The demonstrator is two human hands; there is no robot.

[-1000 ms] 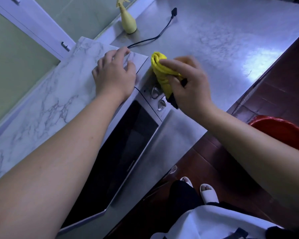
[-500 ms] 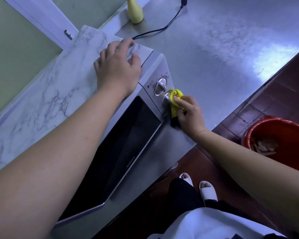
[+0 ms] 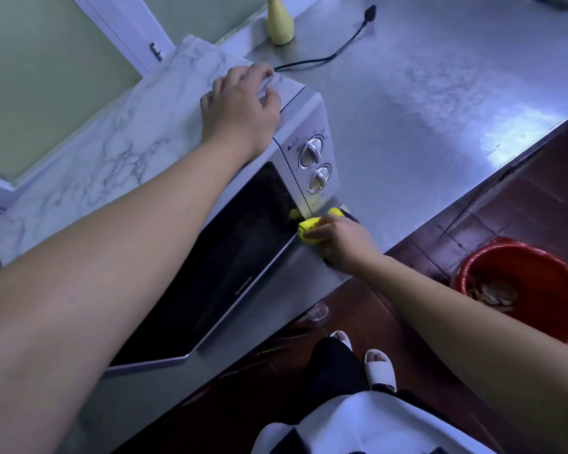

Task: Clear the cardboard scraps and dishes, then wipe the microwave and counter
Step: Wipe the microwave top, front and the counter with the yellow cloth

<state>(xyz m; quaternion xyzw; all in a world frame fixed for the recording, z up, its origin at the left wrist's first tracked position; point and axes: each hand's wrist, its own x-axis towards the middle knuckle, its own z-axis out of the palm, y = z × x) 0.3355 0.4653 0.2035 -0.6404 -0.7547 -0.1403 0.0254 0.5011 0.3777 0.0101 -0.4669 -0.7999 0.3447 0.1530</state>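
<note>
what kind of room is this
Most likely a kitchen: a microwave stands on a stainless steel counter, the right hand holds a yellow cloth at its lower front corner, and a red bucket with scraps sits on the tiled floor.

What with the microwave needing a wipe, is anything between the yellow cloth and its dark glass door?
Nothing visible. The right hand holds the yellow cloth at the door's lower right corner, under the knobs, and the glass beside it is bare. The left hand rests on top of the microwave, off the door.
</note>
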